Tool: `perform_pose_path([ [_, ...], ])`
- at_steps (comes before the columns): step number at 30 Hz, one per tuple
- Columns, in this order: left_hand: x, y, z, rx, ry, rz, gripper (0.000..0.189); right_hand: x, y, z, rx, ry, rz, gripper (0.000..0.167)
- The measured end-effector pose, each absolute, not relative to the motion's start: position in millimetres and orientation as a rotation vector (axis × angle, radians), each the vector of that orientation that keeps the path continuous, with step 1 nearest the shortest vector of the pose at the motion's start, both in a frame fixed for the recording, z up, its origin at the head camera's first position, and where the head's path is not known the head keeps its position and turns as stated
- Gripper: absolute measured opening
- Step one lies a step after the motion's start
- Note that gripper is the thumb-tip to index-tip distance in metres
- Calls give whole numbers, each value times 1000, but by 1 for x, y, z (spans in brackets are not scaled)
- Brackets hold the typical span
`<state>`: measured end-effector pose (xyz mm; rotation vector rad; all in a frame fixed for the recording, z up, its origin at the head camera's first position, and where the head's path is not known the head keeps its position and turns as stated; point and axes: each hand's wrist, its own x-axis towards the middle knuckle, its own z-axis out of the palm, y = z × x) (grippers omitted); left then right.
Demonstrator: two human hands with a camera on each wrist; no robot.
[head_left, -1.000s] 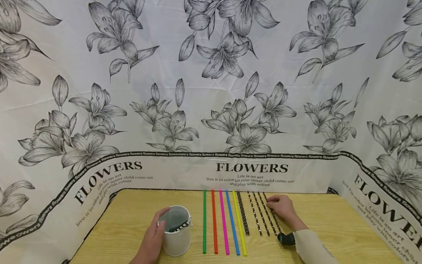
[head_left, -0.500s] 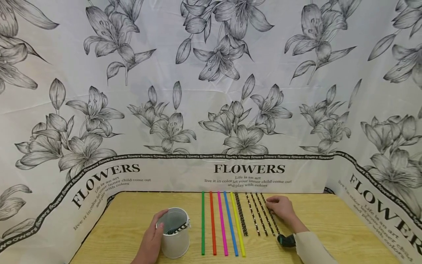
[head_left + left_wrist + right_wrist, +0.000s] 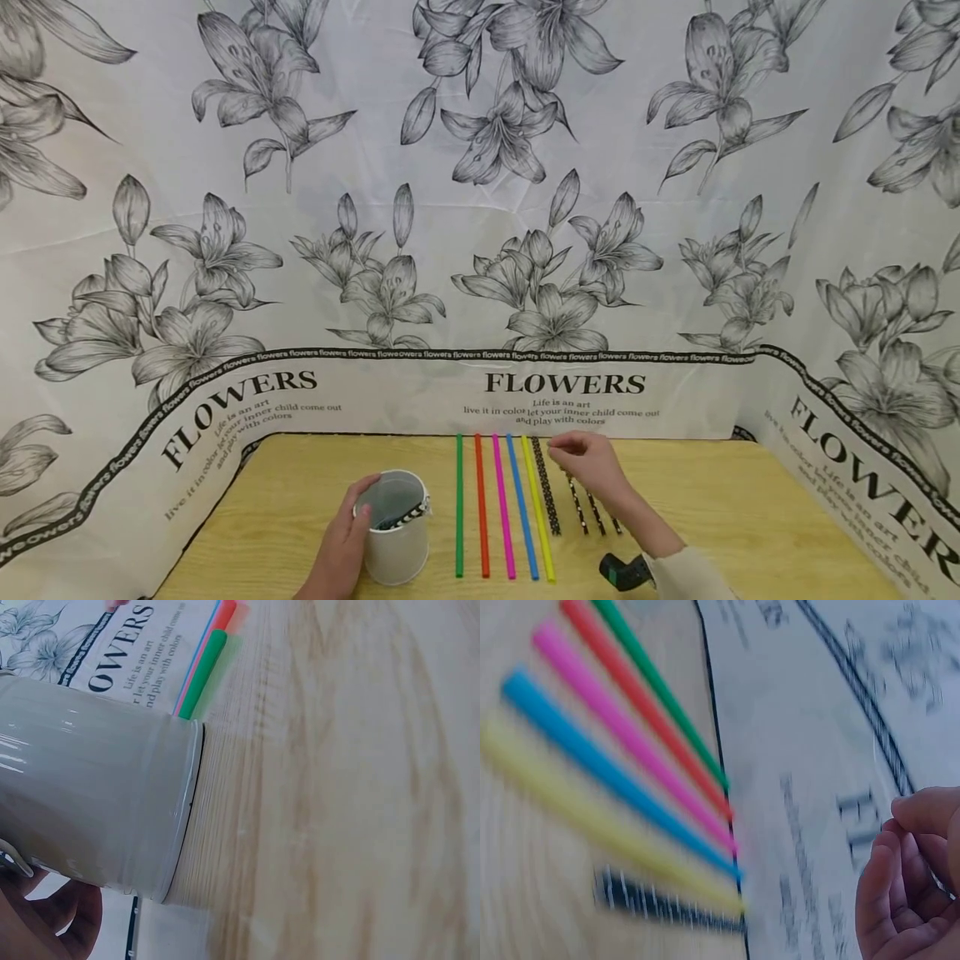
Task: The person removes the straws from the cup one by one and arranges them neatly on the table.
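My left hand (image 3: 345, 537) grips the side of a white bucket (image 3: 397, 554), thumb at its rim. A black-and-white striped straw (image 3: 405, 518) shows inside the bucket. Over the dark straws, my right hand (image 3: 592, 471) has thumb and forefinger pinched together, with a thin dark straw (image 3: 939, 883) just showing among the fingers in the right wrist view; the rest is hidden. Under this hand several black patterned straws (image 3: 596, 515) lie on the table, upper ends covered. A thicker black dotted straw (image 3: 547, 492) lies left of them.
Green (image 3: 460, 504), red (image 3: 482, 504), pink (image 3: 503, 504), blue (image 3: 523, 504) and yellow straws (image 3: 538, 508) lie side by side between the bucket and the dark straws. Flower-printed cloth (image 3: 420, 392) stands along the table's (image 3: 262, 508) back and sides.
My right hand has left the rightmost black patterned straw's place and moved left, over the other dark straws. The left hand still grips the bucket.
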<state>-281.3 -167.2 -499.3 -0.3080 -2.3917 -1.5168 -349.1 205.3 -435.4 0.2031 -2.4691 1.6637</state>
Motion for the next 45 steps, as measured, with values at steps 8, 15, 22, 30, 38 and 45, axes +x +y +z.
perform_pose_path([
  [8, -280, -168, -500, -336, -2386, -1516, 36, -307, 136, -432, 645, -2503, 1879, 21],
  [15, -280, -166, -502, -347, -2371, -1532, 37, -287, 95, -435, 841, -2505, 1941, 27],
  [22, -283, -166, -502, -345, -2367, -1523, 37, -281, 70, -435, 880, -2451, 2003, 31],
  [30, -285, -165, -504, -344, -2328, -1467, 37, -274, 53, -438, 886, -2384, 2077, 28],
  [38, -284, -166, -503, -353, -2309, -1450, 37, -274, 42, -438, 824, -2378, 1972, 18],
  [45, -282, -165, -503, -338, -2348, -1477, 37, -265, 43, -430, 791, -2395, 1961, 12],
])
